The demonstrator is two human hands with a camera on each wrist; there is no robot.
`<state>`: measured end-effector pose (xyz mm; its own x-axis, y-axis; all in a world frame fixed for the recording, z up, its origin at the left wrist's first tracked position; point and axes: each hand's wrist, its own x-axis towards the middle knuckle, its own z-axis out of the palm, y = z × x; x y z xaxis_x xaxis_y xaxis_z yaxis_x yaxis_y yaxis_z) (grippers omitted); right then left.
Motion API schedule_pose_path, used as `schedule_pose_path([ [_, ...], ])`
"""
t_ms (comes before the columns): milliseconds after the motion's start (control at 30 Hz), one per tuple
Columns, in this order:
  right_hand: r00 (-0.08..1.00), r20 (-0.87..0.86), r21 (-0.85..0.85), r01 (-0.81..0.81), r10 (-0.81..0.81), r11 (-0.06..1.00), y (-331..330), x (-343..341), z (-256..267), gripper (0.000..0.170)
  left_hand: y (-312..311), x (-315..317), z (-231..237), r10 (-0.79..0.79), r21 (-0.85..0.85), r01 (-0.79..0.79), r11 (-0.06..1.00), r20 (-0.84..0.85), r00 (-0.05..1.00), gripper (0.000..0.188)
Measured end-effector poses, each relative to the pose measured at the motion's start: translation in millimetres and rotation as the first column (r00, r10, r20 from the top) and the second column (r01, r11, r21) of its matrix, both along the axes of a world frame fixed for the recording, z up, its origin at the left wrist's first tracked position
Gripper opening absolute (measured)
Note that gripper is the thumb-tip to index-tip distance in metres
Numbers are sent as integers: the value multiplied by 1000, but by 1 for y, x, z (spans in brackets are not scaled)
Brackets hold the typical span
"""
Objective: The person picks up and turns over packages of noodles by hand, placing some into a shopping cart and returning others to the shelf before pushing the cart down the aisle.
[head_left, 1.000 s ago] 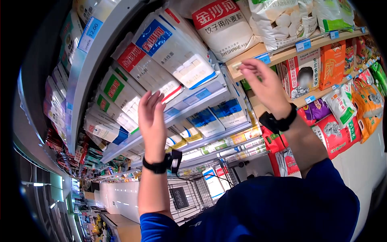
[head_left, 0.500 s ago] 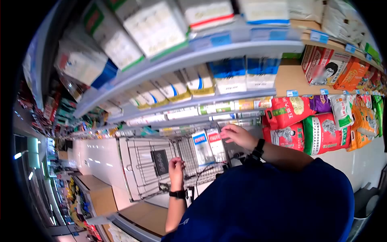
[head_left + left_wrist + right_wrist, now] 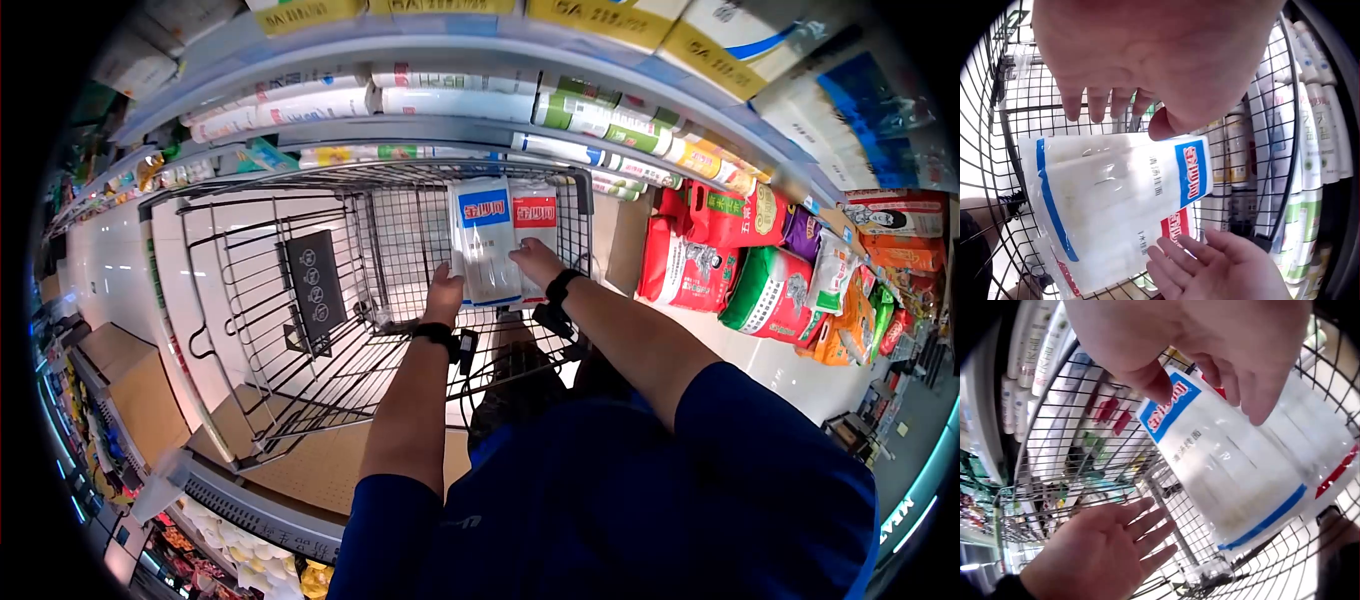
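Two clear packs of dried noodles lie partly overlapping in a wire shopping cart [image 3: 255,375]. The blue-labelled pack [image 3: 487,240] is on top; the red-labelled pack [image 3: 537,212] shows beside and under it. My left hand [image 3: 446,292] is at the blue-labelled pack's left side. In the right wrist view that left hand [image 3: 1104,550] has its fingers spread, apart from the pack. My right hand [image 3: 538,262] is on the other side, over the packs. Its fingers [image 3: 1260,394] bend slightly above the blue-labelled pack in the right wrist view, not curled round it.
Shelves with rolled white noodle packs [image 3: 460,100] run along the cart's far side. Red rice bags [image 3: 690,265] are stacked to the right. A black sign [image 3: 315,285] hangs on the cart's wire. Left of the cart is a cardboard-coloured box [image 3: 150,400].
Both hands have come down from the upper shelf level to the noodle packs in the cart. The head view has tilted down, bringing the cart nearer the middle.
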<state>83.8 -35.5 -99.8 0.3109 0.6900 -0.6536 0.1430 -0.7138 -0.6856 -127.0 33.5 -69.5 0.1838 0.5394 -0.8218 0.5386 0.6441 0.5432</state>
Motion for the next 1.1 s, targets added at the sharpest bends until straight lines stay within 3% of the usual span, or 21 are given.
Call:
schedule_pose_path([
  [67,991,19,-169,-126,132,977,13,0,-20,54,-3,5,-33,-93,135,91,987,6,996,59],
  [100,991,15,-193,-124,130,973,13,-4,-26,54,-6,14,-24,-16,119,13,993,26,1000,55],
  [133,997,-49,-115,-58,53,992,14,-9,-30,56,-5,14,-38,-118,257,104,961,39,992,50],
  [200,993,-113,-50,16,-22,999,14,-20,-39,58,-17,13,-64,-287,598,425,680,-316,904,43],
  [233,996,-42,-98,70,-74,993,14,-27,-40,60,-21,10,-74,-293,592,424,686,-309,905,43],
  [267,992,32,-137,124,-120,983,15,-33,-42,62,-13,13,-59,-227,358,237,903,-70,971,48],
  [300,951,194,-55,255,-240,965,10,-45,-46,62,-5,16,-44,-77,42,72,997,137,988,54],
  [333,948,207,-57,260,-243,964,12,-45,-36,62,-1,19,-30,-80,37,76,996,150,985,54],
  [400,992,-111,-301,30,-66,953,16,-34,-13,61,1,15,-7,103,-137,-86,987,120,987,56],
  [467,907,-411,-317,-48,-91,947,7,-30,-10,57,0,-5,-10,34,-167,-6,986,167,985,56],
  [500,880,-455,-248,18,-133,969,-3,-38,-5,55,2,-9,6,53,-179,-24,984,158,986,52],
  [533,791,-553,-299,104,-261,949,-8,-45,-1,53,4,-16,16,-20,-186,50,981,160,987,50],
  [600,586,-700,-319,255,-408,913,-3,-49,56,47,5,-22,55,-17,-161,48,986,191,982,48],
  [667,543,-739,-349,198,-399,916,0,-41,100,42,2,-24,99,11,-122,19,992,242,970,42],
  [700,474,-818,-270,182,-325,946,-2,-35,116,44,-6,-27,110,23,-104,10,995,314,949,40],
  [733,507,-812,-265,121,-289,957,-7,-24,132,44,-14,-27,120,31,-87,3,996,389,921,38],
  [767,563,-792,-223,92,-235,970,-10,-15,154,44,-15,-15,150,-4,-101,41,994,344,939,36],
  [800,620,-763,-183,65,-183,981,-15,-4,175,44,-22,-5,170,1,-43,20,999,442,897,36],
  [900,715,-686,-21,169,-137,985,-36,25,231,44,-36,29,218,-96,65,76,995,415,905,36],
  [1033,855,-512,303,85,86,949,-51,74,314,48,-53,75,288,-39,77,2,997,489,871,68],
  [1100,937,-296,407,-50,183,912,-63,98,362,52,-59,96,323,-109,82,74,994,629,770,68],
])
